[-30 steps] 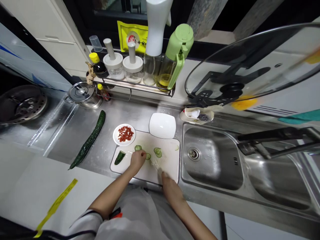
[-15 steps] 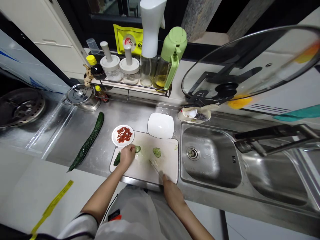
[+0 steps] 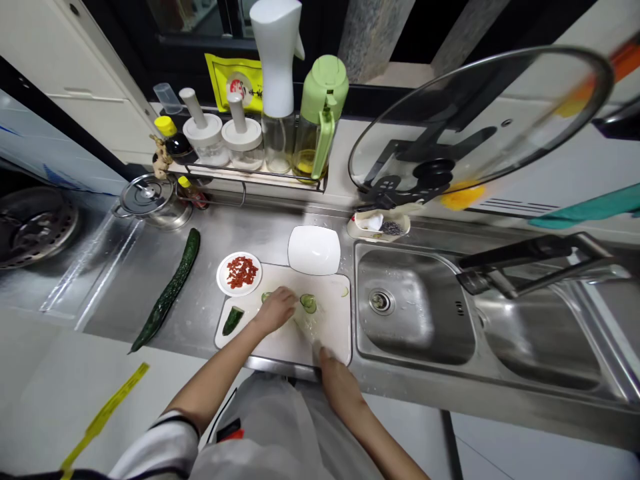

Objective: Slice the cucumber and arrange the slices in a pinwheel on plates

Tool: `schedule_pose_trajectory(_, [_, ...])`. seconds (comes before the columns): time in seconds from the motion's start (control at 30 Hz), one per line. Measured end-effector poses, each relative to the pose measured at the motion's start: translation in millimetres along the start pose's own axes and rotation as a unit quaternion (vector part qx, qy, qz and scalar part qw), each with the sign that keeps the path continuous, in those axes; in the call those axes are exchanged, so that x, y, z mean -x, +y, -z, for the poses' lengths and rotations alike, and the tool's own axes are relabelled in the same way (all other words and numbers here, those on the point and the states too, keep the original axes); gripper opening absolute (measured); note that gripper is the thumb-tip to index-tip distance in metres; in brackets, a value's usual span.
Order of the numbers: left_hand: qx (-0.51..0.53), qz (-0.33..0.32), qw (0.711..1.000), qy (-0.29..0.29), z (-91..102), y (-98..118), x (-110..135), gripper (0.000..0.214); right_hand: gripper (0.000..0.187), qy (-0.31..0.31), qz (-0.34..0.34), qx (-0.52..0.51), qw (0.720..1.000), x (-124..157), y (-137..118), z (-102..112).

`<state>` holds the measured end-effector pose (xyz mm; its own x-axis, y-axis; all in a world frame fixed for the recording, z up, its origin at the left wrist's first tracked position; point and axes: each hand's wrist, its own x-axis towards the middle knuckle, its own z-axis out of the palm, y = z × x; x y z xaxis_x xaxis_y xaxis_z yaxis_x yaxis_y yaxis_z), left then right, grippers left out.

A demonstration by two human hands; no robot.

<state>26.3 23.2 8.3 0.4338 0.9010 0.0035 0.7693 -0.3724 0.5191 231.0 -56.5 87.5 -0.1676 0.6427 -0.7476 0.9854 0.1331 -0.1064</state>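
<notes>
A white cutting board [image 3: 327,333] lies on the steel counter, left of the sink. My left hand [image 3: 275,310] rests on the board with its fingers curled, fingertips reaching toward the stacked cucumber slices [image 3: 309,303]. What it holds, if anything, is hidden. My right hand [image 3: 336,377] grips a knife handle at the board's front edge, and the blade [image 3: 306,330] points up-left across the board. A short cucumber end piece [image 3: 233,320] lies at the board's left edge. Another slice [image 3: 265,297] peeks out behind my left hand.
A small plate of red chopped chilli [image 3: 239,273] and a white square dish [image 3: 314,250] sit behind the board. A whole cucumber [image 3: 167,297] lies to the left. Sink basin [image 3: 410,313] is on the right. A rack of bottles [image 3: 250,143] and a small pot [image 3: 150,200] stand at the back.
My left hand moved from the cucumber end piece at the board's left rightward to the stacked slices. The right hand and knife barely shifted. The view panned slightly.
</notes>
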Motion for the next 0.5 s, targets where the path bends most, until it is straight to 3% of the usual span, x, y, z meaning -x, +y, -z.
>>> schedule_pose_trajectory(0.1, [-0.029,-0.122,0.989,-0.084,-0.1,10,-23,0.023,0.049,0.009,-0.006,0.005,1.000,-3,0,-8])
schedule_pose_trajectory(0.23, [-0.063,-0.184,0.970,-0.144,-4.1,14,-43,0.017,0.047,0.034,-0.009,0.023,0.999,-9,4,-24])
schedule_pose_trajectory(0.37, [-0.079,-0.228,0.960,-0.144,-11.1,12,-50,0.012,0.046,0.049,0.001,0.014,0.999,-11,6,-30])
schedule_pose_trajectory(0.5, [-0.070,-0.229,0.962,-0.133,-15.2,12,-51,0.016,0.046,0.054,0.000,0.016,0.998,-11,7,-33])
